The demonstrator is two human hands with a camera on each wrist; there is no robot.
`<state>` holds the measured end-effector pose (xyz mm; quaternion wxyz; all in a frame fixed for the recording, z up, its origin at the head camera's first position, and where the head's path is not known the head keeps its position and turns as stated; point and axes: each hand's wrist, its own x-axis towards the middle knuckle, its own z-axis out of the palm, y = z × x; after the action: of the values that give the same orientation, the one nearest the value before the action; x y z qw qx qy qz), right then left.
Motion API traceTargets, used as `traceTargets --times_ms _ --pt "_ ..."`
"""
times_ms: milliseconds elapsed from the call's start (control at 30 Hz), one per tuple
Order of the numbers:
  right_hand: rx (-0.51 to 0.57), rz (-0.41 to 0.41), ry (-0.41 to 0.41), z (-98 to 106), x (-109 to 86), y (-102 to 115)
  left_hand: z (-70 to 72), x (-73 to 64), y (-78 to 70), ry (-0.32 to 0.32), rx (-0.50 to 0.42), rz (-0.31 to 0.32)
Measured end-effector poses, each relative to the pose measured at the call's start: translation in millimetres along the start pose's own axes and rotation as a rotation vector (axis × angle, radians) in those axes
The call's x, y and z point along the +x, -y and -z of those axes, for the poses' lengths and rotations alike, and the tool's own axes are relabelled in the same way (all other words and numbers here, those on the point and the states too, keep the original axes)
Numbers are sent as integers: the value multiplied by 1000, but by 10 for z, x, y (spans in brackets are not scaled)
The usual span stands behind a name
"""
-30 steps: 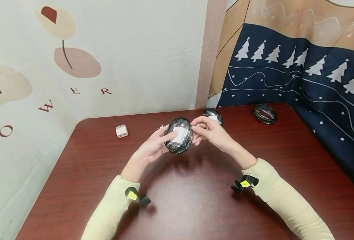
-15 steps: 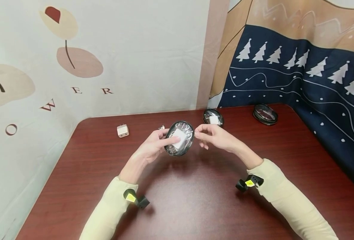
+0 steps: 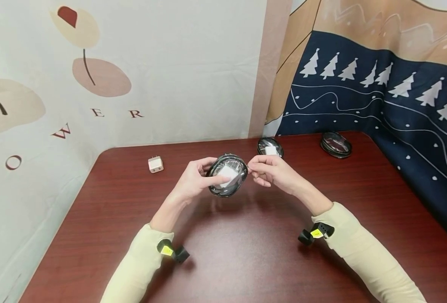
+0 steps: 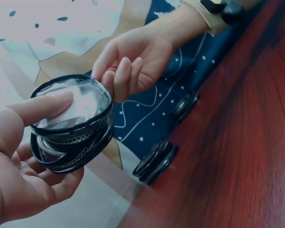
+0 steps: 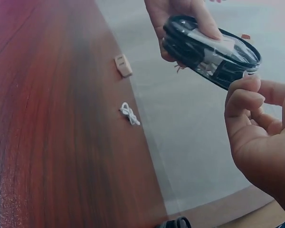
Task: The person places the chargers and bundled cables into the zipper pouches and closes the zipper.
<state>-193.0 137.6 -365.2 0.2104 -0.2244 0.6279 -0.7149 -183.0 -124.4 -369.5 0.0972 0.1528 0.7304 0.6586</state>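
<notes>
A small oval see-through zip pouch (image 3: 223, 190) with black trim is held above the table, a flat white item (image 4: 85, 104) showing inside. My left hand (image 3: 191, 183) grips the pouch from its left side, thumb pressed on the clear face and fingers beneath. At the pouch's right edge, my right hand (image 3: 274, 171) pinches with thumb and forefinger. In the right wrist view those fingertips (image 5: 247, 84) meet at the black rim; they hide whatever small part lies between them. The zip line (image 4: 78, 140) along the side looks closed where visible, though details are blurred.
Behind the right hand lies a similar pouch (image 3: 264, 145) with something white in it. Another dark oval pouch (image 3: 336, 144) sits at the back right. A white plug charger (image 3: 155, 164) stands back left, and a bundled white cable (image 5: 129, 114) lies near the table's (image 3: 227, 261) back edge.
The pouch has tilted and turned slightly in my left hand. My right hand drew a little to the right of the pouch and now pinches at its right edge.
</notes>
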Motion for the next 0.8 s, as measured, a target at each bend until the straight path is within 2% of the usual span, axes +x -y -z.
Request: traceTargets --times_ms 133,300,600,800 --pt "52 -14 -3 9 -5 7 -24 -34 -44 4 122 -73" --pt "18 -9 34 26 -6 43 -77 -71 -84 11 287 -146" --pt "-154 -20 135 24 -52 153 -203 -115 -176 17 599 -233" --pt "-305 -53 201 -3 -44 174 -313 -95 -196 88 737 -273"
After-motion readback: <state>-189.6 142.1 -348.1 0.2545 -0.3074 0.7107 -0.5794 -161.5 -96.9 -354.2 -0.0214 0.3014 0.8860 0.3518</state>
